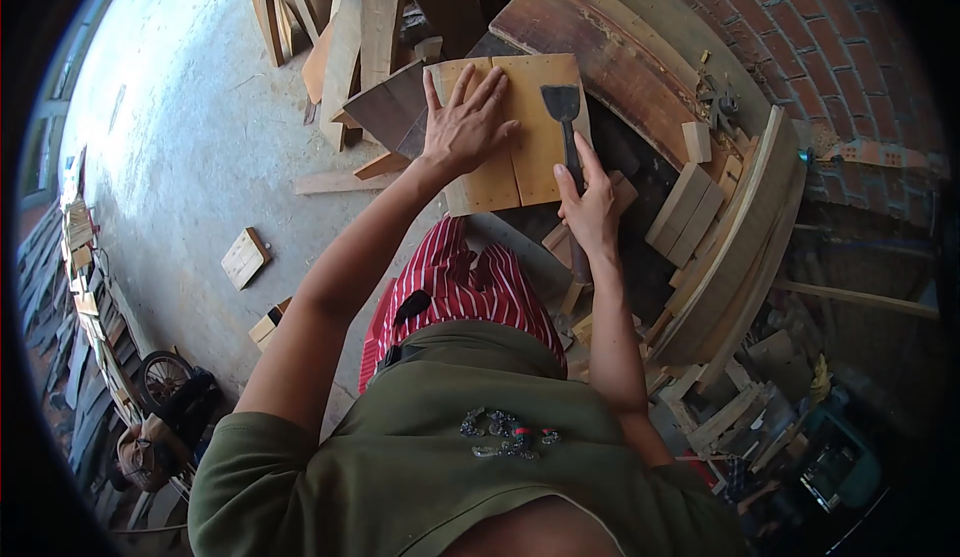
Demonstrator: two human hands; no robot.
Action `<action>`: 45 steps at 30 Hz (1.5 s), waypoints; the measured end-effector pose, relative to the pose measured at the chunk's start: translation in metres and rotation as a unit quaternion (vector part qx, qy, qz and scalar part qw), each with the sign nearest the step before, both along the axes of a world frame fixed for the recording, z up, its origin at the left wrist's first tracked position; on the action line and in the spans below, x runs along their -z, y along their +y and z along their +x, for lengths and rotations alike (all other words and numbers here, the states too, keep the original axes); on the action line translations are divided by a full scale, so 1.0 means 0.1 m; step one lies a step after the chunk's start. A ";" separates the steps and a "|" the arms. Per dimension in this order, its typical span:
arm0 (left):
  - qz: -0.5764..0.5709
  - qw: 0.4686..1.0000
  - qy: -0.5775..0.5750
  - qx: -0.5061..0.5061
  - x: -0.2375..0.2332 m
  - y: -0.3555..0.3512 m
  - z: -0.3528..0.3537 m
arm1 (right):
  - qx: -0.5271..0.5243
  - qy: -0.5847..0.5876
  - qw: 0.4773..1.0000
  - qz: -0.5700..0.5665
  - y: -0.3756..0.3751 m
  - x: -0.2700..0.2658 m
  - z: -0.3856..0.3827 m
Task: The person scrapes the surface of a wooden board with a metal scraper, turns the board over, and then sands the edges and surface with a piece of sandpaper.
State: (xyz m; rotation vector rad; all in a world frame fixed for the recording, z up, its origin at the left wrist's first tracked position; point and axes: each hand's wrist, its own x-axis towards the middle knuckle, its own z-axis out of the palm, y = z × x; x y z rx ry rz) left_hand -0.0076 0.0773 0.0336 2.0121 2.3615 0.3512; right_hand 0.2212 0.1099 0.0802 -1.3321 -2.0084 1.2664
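Left hand lay fingers spread on panel; right hand gripped scraper, blade toward 12 o'clock. Judged risk: weak left pressure could have let panel skid.

Scraper handle partly covered by right hand, chest print too small to read, green shirt cut off below

Left hand: flat on wooden panel, fingers spread over its upper left part. Right hand: holds dark flat-bladed tool; blade beyond the right fingers, over the panel's right side. Wood blocks lie to the right of the right fingers. Striped trousers below the left fingers, nearer the body.
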 end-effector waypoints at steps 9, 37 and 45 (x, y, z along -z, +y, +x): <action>-0.046 0.998 0.030 0.012 -0.08 0.09 -0.18 | -0.040 -0.112 0.993 -0.026 -0.34 0.03 0.13; -0.052 0.996 -0.071 -0.019 0.15 -0.40 -0.21 | -0.061 -0.131 0.979 0.141 -0.32 0.08 -0.26; -0.024 0.995 -0.096 -0.032 0.21 -0.39 -0.19 | -0.080 -0.110 0.980 0.146 -0.45 0.13 -0.18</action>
